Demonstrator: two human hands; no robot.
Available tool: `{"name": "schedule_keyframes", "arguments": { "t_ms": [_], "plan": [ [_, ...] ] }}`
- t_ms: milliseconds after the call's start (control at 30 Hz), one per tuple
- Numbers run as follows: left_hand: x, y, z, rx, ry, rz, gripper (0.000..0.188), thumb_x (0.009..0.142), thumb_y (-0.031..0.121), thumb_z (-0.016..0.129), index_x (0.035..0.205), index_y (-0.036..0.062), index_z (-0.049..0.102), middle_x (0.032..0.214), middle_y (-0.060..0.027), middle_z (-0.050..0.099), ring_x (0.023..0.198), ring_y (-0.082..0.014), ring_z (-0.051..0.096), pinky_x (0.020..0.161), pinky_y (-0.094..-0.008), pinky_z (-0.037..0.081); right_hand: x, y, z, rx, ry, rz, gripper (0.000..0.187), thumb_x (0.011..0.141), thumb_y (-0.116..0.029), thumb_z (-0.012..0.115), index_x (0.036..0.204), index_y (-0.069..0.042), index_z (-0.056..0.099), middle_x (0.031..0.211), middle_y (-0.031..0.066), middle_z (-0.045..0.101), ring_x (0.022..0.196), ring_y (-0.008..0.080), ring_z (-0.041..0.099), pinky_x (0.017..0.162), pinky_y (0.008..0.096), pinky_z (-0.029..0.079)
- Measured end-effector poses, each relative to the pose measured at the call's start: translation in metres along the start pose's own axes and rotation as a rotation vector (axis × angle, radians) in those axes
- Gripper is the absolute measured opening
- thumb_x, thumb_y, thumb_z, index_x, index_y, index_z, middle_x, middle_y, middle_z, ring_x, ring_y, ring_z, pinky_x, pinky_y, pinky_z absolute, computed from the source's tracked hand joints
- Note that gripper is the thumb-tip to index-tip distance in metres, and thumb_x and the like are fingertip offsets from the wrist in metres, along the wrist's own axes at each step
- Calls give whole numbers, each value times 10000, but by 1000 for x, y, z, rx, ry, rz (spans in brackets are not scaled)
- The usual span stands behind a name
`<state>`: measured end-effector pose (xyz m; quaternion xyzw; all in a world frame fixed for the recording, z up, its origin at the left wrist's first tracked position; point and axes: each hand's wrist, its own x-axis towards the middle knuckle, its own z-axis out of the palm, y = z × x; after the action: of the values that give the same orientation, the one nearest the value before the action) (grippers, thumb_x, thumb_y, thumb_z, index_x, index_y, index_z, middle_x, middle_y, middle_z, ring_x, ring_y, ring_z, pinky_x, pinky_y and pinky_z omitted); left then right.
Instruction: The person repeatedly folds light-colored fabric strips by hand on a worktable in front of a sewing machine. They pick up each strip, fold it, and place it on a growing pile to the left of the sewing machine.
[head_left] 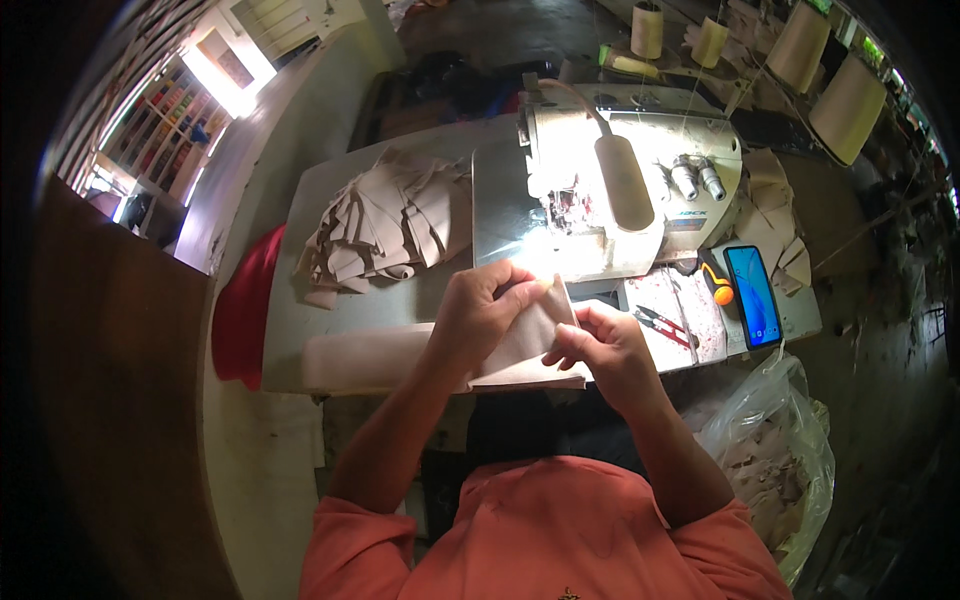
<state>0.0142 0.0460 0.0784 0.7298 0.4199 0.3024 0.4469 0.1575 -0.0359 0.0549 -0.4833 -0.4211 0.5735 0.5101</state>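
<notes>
A folded piece of beige fabric (pixel 530 345) hangs between my two hands at the front of the sewing machine (pixel 590 190). My left hand (pixel 487 310) pinches its upper edge, close under the brightly lit needle area. Lower down on the right, my right hand (pixel 603 343) grips the fabric's right edge between thumb and fingers. More beige fabric (pixel 365 358) lies flat along the table's front edge, left of my left wrist; whether it joins the held piece is hidden by my forearm.
A heap of cut beige pieces (pixel 390 220) lies at the table's left. Right of my hands are red-handled thread snips (pixel 665 327), a phone (pixel 752 297) and an orange round object (pixel 723 295). A clear plastic bag of scraps (pixel 770 450) hangs below. Thread cones (pixel 847 108) stand behind.
</notes>
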Motion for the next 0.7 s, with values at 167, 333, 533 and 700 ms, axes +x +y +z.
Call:
{"name": "schedule_keyframes", "arguments": {
  "t_ms": [167, 333, 533, 700],
  "plan": [
    [38, -15, 5, 307, 42, 310, 129, 715, 78, 586, 821, 6, 581, 730, -122, 570, 656, -195, 560, 597, -280, 448, 31, 11, -7, -8, 96, 15, 204, 778, -92, 536, 927, 40, 492, 702, 81, 570, 559, 113, 556, 490, 211, 408],
    [38, -26, 9, 626, -70, 557, 131, 701, 83, 553, 819, 31, 577, 763, -104, 508, 750, -260, 495, 679, -340, 416, 28, 37, -7, -91, 234, -30, 271, 759, -6, 551, 1007, 30, 449, 821, 71, 556, 595, 82, 530, 523, 175, 421],
    [56, -33, 8, 505, -10, 509, 89, 697, 29, 513, 780, 12, 540, 750, -106, 509, 735, -268, 506, 662, -346, 418, 37, 32, -6, 48, 213, -75, 186, 793, -24, 516, 972, 25, 532, 754, 47, 585, 621, 49, 494, 526, 181, 419],
    [66, -31, 6, 527, -47, 569, 82, 687, 24, 521, 767, 11, 533, 757, -94, 523, 726, -261, 511, 665, -348, 420, 44, 32, -9, 93, 192, -89, 174, 802, -34, 509, 953, 37, 561, 777, 51, 589, 648, 61, 512, 526, 185, 428]
  ]
}}
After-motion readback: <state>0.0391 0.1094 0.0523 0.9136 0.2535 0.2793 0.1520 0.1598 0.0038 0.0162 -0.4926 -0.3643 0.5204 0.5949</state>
